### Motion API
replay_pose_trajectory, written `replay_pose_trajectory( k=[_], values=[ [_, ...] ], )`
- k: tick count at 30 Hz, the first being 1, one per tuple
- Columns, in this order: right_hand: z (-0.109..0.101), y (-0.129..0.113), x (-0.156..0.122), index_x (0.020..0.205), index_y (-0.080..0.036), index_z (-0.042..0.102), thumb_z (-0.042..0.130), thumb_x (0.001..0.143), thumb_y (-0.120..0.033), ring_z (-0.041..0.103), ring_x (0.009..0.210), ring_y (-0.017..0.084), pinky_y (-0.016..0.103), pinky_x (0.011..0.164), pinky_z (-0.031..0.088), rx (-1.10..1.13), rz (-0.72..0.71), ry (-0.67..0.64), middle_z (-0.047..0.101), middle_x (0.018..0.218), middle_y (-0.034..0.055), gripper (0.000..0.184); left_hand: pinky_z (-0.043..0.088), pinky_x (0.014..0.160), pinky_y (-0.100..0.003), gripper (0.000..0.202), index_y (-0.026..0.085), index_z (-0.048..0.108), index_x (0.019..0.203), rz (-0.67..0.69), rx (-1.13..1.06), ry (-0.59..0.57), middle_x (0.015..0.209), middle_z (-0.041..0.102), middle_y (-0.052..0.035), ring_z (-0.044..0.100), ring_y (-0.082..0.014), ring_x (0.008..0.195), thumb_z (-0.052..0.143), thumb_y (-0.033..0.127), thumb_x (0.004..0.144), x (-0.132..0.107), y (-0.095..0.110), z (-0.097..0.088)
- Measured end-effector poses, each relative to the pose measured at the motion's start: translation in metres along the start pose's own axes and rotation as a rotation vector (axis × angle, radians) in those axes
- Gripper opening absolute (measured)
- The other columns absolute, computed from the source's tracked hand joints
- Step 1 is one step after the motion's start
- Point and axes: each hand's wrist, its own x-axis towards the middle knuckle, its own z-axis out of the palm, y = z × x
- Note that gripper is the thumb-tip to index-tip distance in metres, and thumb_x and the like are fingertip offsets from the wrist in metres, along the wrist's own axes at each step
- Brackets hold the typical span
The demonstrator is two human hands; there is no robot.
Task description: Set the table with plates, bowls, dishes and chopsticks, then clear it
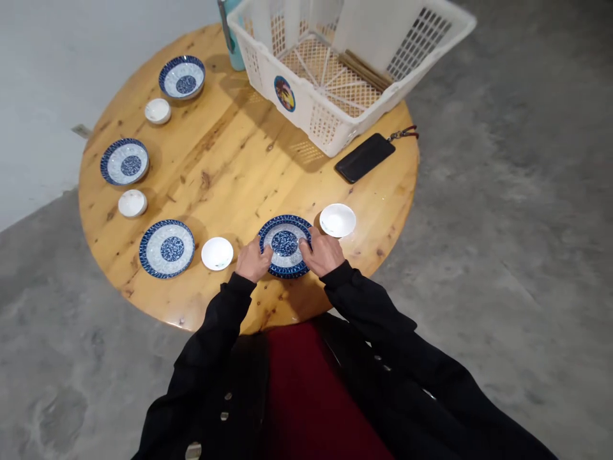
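A blue-and-white patterned plate (285, 243) is between my two hands near the front edge of the round table; its doubled rim suggests another plate beneath it. My left hand (254, 259) grips its left rim, thumb on top. On the right rim, my right hand (323, 251) holds it the same way. The fingers under the rim are hidden. Just beyond my right hand sits a small white bowl (338, 220). Left of my left hand are another white bowl (217, 254) and a blue-rimmed plate (167, 249).
Along the table's (211, 172) left side stand two blue-rimmed dishes (124, 161) and two small white bowls (133, 203). A white plastic basket (287, 70) with wooden sticks (364, 70) inside occupies the back right. Near it are a black phone (365, 157) and a light-blue container (234, 51).
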Motion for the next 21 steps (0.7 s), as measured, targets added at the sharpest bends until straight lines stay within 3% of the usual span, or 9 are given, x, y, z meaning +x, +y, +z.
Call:
replay_pose_trajectory(
  k=[8,14,21],
  values=[
    [0.005,0.000,0.008,0.128,-0.007,0.050,0.036,0.096,-0.036,0.067,0.091,0.032,0.035,0.075,0.046,-0.108,0.077,-0.077,0.070,0.095,0.0186,0.045,0.047,0.078,-0.035,0.027,0.014,0.056,0.107,-0.015,0.224,-0.109,0.091,0.073,-0.0141,0.069,-0.0314,0.093,0.039,0.029,0.092,0.015,0.001,-0.004],
    [0.007,0.001,0.012,0.133,-0.010,0.046,0.039,0.095,-0.034,0.068,0.090,0.031,0.034,0.075,0.047,-0.093,0.086,-0.082,0.071,0.095,0.0162,0.046,0.047,0.078,-0.036,0.036,0.017,0.046,0.125,0.012,0.270,-0.131,0.097,0.073,-0.0127,0.069,-0.0325,0.097,0.039,0.033,0.094,0.023,-0.004,-0.002],
    [0.004,0.003,0.016,0.144,-0.014,0.039,0.040,0.094,-0.033,0.068,0.091,0.031,0.037,0.077,0.048,-0.114,0.080,-0.104,0.071,0.099,0.0156,0.054,0.047,0.078,-0.037,0.040,0.019,0.042,0.130,0.033,0.292,-0.176,0.102,0.073,-0.0138,0.069,-0.0333,0.099,0.039,0.035,0.093,0.029,-0.003,-0.003]
  ],
)
